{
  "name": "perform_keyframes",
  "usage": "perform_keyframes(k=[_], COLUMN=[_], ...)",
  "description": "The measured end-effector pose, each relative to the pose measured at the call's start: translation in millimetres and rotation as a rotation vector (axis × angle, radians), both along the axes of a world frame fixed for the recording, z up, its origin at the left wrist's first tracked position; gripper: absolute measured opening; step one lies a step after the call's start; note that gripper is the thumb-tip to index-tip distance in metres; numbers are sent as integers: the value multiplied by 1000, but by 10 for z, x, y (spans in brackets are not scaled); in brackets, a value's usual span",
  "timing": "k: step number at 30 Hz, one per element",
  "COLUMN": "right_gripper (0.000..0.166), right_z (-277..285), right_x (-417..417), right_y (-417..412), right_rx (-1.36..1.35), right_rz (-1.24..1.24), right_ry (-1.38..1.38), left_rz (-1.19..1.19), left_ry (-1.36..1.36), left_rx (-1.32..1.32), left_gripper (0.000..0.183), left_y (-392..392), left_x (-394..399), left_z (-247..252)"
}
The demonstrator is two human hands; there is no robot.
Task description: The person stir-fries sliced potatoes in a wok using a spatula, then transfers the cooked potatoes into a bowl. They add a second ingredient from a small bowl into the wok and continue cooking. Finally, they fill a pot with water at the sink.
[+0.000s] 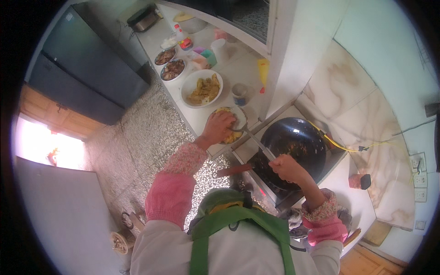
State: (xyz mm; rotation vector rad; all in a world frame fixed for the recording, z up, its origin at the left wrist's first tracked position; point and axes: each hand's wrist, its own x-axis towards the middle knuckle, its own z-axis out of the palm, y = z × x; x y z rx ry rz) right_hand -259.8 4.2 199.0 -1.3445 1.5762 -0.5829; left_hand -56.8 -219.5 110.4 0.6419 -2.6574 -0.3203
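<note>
My left hand reaches over a plate of yellow food at the counter's near end; whether its fingers grip anything is hidden. My right hand is closed around the metal handle of a ladle or turner, whose head lies beside my left fingers, over the plate. Below and right of that tool sits a black wok with a little oily residue inside, its wooden handle pointing left. Behind the plate stand a large white bowl of yellowish food pieces and a cup.
Two plates of dark browned food, a red-capped bottle and a white container stand farther back on the counter. A yellow cable runs behind the wok. A dark red box stands at right.
</note>
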Motion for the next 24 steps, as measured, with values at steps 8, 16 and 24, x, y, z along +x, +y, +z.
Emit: perform_keyframes(k=[8, 16, 24], right_gripper=[15, 11, 14], right_z=[-165, 43, 144], right_x=[95, 63, -64], right_y=[-210, -128, 574], right_rx=[-161, -45, -35], right_rz=[134, 43, -196], right_ry=[92, 160, 140], left_rz=[73, 123, 281], left_ry=[22, 74, 303], left_rx=[13, 48, 203], left_gripper=[33, 25, 20], left_y=[-145, -238, -142], left_x=[39, 84, 247], left_z=[-141, -360, -232])
